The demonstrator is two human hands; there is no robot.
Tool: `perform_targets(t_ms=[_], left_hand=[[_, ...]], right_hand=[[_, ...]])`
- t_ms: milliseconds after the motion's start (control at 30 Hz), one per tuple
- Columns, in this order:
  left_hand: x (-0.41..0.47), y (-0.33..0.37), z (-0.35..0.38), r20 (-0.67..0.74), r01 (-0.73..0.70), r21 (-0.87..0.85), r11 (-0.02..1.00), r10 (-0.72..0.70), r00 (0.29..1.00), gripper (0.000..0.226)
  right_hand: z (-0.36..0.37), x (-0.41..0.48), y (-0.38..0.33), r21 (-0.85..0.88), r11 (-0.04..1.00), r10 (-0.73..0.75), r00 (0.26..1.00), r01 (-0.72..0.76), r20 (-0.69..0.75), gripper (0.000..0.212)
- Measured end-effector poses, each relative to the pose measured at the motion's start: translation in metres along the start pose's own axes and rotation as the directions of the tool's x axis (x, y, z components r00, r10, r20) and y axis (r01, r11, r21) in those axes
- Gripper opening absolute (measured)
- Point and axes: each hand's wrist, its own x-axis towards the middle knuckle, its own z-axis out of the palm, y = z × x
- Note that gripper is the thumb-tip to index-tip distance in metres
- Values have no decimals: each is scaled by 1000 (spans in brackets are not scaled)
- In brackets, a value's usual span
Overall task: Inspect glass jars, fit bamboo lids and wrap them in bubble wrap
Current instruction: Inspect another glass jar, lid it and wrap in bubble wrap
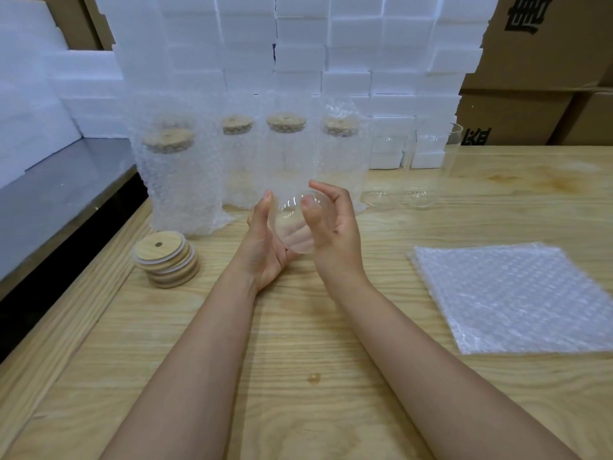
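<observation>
Table: a pale, grained wooden tabletop (298, 343) carries everything here.
Wrap: a flat stack of square, clear bubble-wrap sheets (510, 297) lies on the right, well apart from the hands.
Lids: a short stack of round bamboo lids with white seal rings (167, 258) sits on the left, just in front of the wrapped row.
Jar in hand: a clear cylindrical glass jar (295, 224) is held above the table between both hands. It is tipped on its side with one round end facing the camera, and no lid shows on it.
Left hand (262, 240): cups the jar from the left. The thumb stands upright and the fingers, seen through the glass, curl round the far side.
Right hand (335, 234): holds the jar's right side, with the thumb pressed on the near end and the forefinger arched over the top.
Handling: the glass is probably rigid, smooth, slippery and breakable. It is best gripped round the wall with both palms, not by the rim.
Finished: a row of upright bubble-wrapped jars with bamboo lids (285, 154) stands behind the hands.
Waiting: bare upright glass jars (418, 194) stand to the right of that row.
Backdrop: stacked white foam blocks (298, 44) and brown cardboard boxes (530, 61) fill the back.
</observation>
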Motion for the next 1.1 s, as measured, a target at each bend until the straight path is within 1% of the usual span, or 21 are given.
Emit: perform_targets(t_ms=[33,67,100,167,200,233,300,400,467,533,633,733,767,867,967,1033,1100], left_hand=[[0,1,0,-4,-1,6,1000,1,1000,75],[-1,1,2,-12,1,3,1000,-1,1000,86],[-2,2,3,-22,10,-3,1000,-10,1000,104],[0,3,5,-21,35,-22,999,-35,999,142],[0,2,5,-11,36,-33,999,-37,999,151],[0,3,5,-3,29,-42,999,-29,1000,155],[-1,4,7,2,11,-82,997,-11,1000,156],[-3,6,9,-14,-21,-141,990,20,1000,156],[-3,5,8,-25,-42,-124,991,40,999,151],[1,3,5,-43,-44,-103,994,40,998,145],[4,2,2,-57,-38,-128,991,31,998,150],[5,1,-2,-79,-31,-174,984,18,997,145],[6,2,-4,-64,-19,-179,984,8,998,136],[7,2,-10,4,18,-186,982,-17,1000,93],[6,3,-11,86,12,-213,977,7,996,62],[3,4,-12,113,8,-226,974,19,993,57],[4,3,-13,123,3,-222,975,25,992,58]], right_hand=[[-1,1,0,9,1000,2,1000,-2,5,33],[-2,1,1,14,1000,5,1000,-5,11,26],[-4,2,2,11,1000,10,1000,-10,13,23],[-5,2,3,2,1000,24,1000,-24,21,26],[-5,3,3,-1,1000,26,999,-26,26,26],[-6,3,2,-1,1000,27,999,-27,32,26],[-5,5,-1,34,998,42,998,-44,49,28],[-6,7,-4,54,994,91,991,-97,97,47],[-7,8,-3,15,991,127,983,-130,135,56],[-11,11,-3,-46,990,140,973,-134,185,63],[-18,17,-2,-127,986,144,947,-111,288,74],[-22,18,-3,-196,979,135,912,-62,387,83],[-24,19,-4,-206,977,131,902,-47,412,85],[-29,20,-8,-194,981,114,873,-23,474,86],[-34,22,-14,-145,988,119,829,-46,546,84],[-36,23,-17,-130,990,122,811,-57,572,82],[-38,24,-19,-109,992,116,817,-66,565,73]])
